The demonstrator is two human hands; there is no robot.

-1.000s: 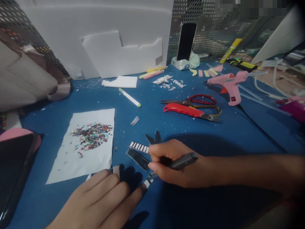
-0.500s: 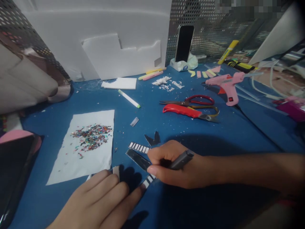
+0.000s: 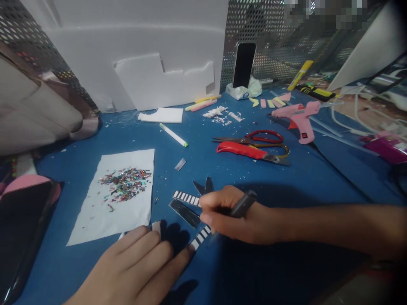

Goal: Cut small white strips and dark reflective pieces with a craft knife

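A black marker (image 3: 243, 204) is gripped in my right hand (image 3: 233, 220), slanting up from between thumb and fingers. Its tip meets, or nearly meets, the upper end of a black-and-white striped strip (image 3: 201, 238). The index fingertip of my left hand (image 3: 133, 264) presses the strip's lower end down, while its other fingers are curled. A small beige piece (image 3: 156, 227) pokes out beyond those knuckles. Just left of my right hand lie a second striped strip (image 3: 185, 198) and a flat black strip (image 3: 184, 212). Behind them are dark pointed pieces (image 3: 203, 186).
A white sheet (image 3: 111, 159) bears colourful glitter bits. Farther back are a white-and-green pen (image 3: 173, 134), scissors (image 3: 265, 135), a red-handled cutter (image 3: 240, 149) and a pink glue gun (image 3: 302, 118). A phone (image 3: 244, 65) stands behind; a dark tablet-like device (image 3: 25, 228) lies left.
My right hand and the marker have shifted slightly up and right along the strip, exposing more of its stripes. My left hand stays in place. The camera view has tilted a little.
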